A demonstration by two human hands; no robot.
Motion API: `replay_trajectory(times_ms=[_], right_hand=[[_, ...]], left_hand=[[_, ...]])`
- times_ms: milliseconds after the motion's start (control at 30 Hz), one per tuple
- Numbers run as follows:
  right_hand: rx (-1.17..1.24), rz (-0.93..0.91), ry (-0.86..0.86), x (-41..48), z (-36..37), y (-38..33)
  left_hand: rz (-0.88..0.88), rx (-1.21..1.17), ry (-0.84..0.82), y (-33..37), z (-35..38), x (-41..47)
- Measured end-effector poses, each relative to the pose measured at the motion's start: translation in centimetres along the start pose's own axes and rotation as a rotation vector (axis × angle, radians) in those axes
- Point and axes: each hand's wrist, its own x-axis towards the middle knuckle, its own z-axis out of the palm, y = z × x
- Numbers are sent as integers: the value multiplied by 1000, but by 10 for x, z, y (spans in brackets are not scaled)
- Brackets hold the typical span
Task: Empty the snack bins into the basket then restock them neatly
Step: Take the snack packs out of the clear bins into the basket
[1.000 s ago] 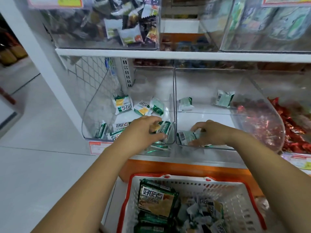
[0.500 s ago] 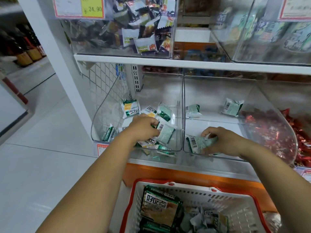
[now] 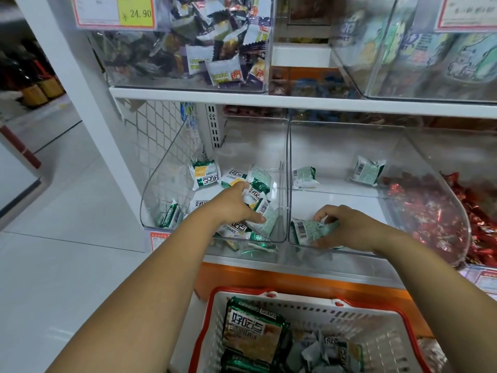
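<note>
Two clear plastic bins stand side by side on the lower shelf. The left bin [image 3: 161, 181] holds several small green-and-white snack packets [image 3: 205, 175]. My left hand [image 3: 231, 205] reaches into it and grips a bunch of packets [image 3: 265, 215]. The right bin [image 3: 336, 146] holds two loose packets [image 3: 305, 176] at the back. My right hand [image 3: 347, 227] is at its front, fingers curled round a green packet [image 3: 309, 231] with a barcode. Below, a white basket with a red rim [image 3: 382, 343] holds larger green packs [image 3: 254, 332] and small packets.
A bin of red-wrapped sweets [image 3: 430, 216] adjoins on the right. The upper shelf [image 3: 295, 102] carries bins of mixed snacks [image 3: 215, 49] with a yellow 24.90 price tag [image 3: 135, 12]. White floor [image 3: 53, 211] lies to the left; an orange ledge [image 3: 309, 285] runs under the bins.
My left hand has pushed deeper into the left bin and gathered packets. My right hand has closed on a packet at the front of the right bin. The view has shifted slightly.
</note>
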Motion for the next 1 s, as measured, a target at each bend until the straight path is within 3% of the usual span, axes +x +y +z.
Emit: replay_trajectory(times_ms=[167, 300, 467, 667, 800, 900, 1000], right_hand=[[51, -23, 40, -7, -1, -4], [230, -5, 84, -13, -4, -10], [260, -32, 141, -17, -6, -14], [281, -119, 542, -34, -6, -22], [368, -169, 728, -60, -5, -29], [434, -190, 755, -83, -4, -33], [568, -190, 647, -107, 6, -30]], left_hand=[[20, -15, 19, 2, 1, -3], [99, -24, 32, 3, 2, -9], [181, -192, 10, 6, 1, -17], [315, -502, 184, 17, -14, -44], [426, -559, 266, 25, -24, -72], [459, -632, 320, 30, -22, -98], [523, -636, 299, 37, -7, -128]])
